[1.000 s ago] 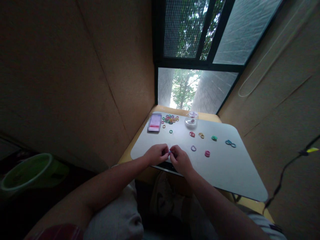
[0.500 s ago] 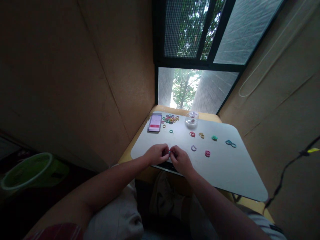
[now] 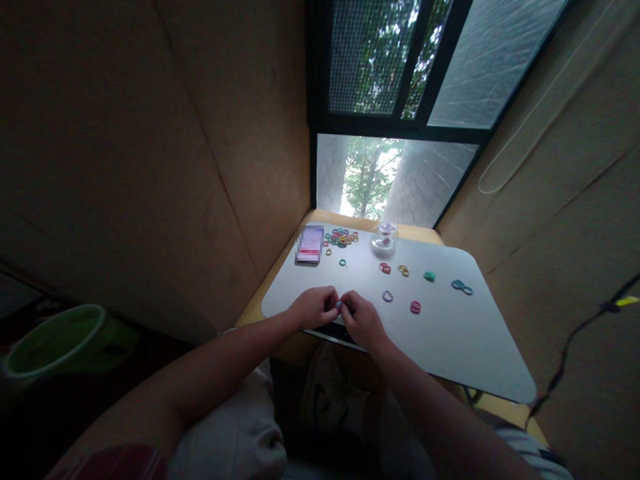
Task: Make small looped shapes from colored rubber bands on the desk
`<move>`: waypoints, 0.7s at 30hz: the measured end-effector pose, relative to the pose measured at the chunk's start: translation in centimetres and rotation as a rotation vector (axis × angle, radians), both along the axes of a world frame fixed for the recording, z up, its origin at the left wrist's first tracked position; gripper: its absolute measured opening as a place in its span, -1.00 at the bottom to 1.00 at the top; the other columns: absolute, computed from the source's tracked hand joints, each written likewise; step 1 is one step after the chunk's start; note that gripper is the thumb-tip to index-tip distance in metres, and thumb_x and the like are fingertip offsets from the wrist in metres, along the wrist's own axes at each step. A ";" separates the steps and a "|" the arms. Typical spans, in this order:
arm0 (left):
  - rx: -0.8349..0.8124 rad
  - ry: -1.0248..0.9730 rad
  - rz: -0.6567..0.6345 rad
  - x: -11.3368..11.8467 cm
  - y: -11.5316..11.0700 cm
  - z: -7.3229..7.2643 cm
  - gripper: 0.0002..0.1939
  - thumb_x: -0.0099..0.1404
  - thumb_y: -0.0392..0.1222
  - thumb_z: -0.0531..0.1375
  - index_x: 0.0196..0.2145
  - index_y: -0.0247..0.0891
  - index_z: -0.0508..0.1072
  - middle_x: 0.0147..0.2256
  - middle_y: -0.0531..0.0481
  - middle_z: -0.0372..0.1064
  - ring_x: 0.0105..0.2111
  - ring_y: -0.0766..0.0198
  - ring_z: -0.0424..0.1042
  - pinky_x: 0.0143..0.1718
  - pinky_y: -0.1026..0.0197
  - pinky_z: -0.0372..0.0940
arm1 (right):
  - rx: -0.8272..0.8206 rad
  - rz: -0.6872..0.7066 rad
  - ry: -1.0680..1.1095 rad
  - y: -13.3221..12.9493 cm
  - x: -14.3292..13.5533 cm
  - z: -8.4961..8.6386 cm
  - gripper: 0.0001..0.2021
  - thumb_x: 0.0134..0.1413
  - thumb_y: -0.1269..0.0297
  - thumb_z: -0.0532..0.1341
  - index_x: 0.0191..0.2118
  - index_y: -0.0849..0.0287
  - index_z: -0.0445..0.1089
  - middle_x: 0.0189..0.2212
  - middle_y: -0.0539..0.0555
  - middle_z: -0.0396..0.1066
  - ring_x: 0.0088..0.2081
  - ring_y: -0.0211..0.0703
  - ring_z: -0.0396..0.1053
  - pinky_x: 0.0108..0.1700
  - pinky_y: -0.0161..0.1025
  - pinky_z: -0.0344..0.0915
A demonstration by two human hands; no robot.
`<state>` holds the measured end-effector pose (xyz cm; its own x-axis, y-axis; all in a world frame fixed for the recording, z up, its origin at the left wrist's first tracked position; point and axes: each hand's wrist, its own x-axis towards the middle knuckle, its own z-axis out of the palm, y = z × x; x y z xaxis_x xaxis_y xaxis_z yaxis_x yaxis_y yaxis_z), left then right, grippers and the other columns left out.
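Note:
Close together at the near edge of the white table [image 3: 460,340], my left hand [image 3: 316,307] and my right hand [image 3: 361,319] pinch a small light-blue hair tie [image 3: 339,305] between their fingertips. Most of it is hidden by the fingers. To the right of my right hand lie a lilac hair tie [image 3: 387,297] and a pink bundle of hair ties [image 3: 415,307]. Behind these sit red [image 3: 385,268], yellow [image 3: 403,271], green [image 3: 429,276] and blue hair ties [image 3: 461,287] in separate groups. A single green hair tie [image 3: 343,263] lies beyond my hands.
A phone [image 3: 310,245] with a blurred screen lies at the table's far left, beside a mixed pile of hair ties [image 3: 341,238]. A clear plastic container [image 3: 383,244] stands at the back, near the window. On the floor at left is a green bin [image 3: 65,343].
My fingertips have shifted very slightly around the light-blue hair tie. Everything on the table lies as before.

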<state>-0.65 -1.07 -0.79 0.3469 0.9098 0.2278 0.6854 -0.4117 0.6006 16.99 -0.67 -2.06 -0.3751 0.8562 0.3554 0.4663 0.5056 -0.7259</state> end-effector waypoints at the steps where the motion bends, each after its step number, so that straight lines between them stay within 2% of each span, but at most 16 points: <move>1: -0.006 -0.010 0.007 0.0 0.1 -0.1 -0.92 0.16 -0.20 0.18 -0.38 -0.24 0.38 -0.49 0.08 0.37 -0.51 0.34 0.28 -0.47 0.30 0.09 | 0.003 0.000 -0.003 0.0 0.0 0.0 -0.91 0.13 0.33 0.09 -0.33 0.14 0.32 -0.49 -0.02 0.35 -0.45 -0.22 0.27 -0.37 -0.31 0.13; 10: -0.045 -0.119 0.035 -0.2 0.4 -0.4 -0.90 0.19 -0.18 0.18 -0.37 -0.25 0.38 -0.51 0.11 0.33 -0.52 0.37 0.26 -0.48 0.31 0.08 | 0.007 -0.011 -0.029 0.0 0.0 0.0 -0.90 0.15 0.35 0.08 -0.32 0.14 0.33 -0.49 -0.02 0.34 -0.45 -0.21 0.28 -0.37 -0.31 0.13; 21: -0.116 -0.213 0.011 -0.4 0.5 0.2 -0.89 0.19 -0.17 0.19 -0.38 -0.28 0.41 -0.52 0.13 0.27 -0.50 0.37 0.22 -0.47 0.32 0.09 | 0.011 -0.012 -0.036 0.0 0.0 -0.1 -0.91 0.16 0.31 0.08 -0.32 0.13 0.32 -0.51 -0.03 0.32 -0.47 -0.22 0.26 -0.38 -0.31 0.12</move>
<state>-1.06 -0.62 -0.58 0.2924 0.9375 0.1887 0.5419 -0.3250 0.7751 17.02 -0.67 -2.17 -0.3773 0.8569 0.3513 0.4979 0.5075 -0.7033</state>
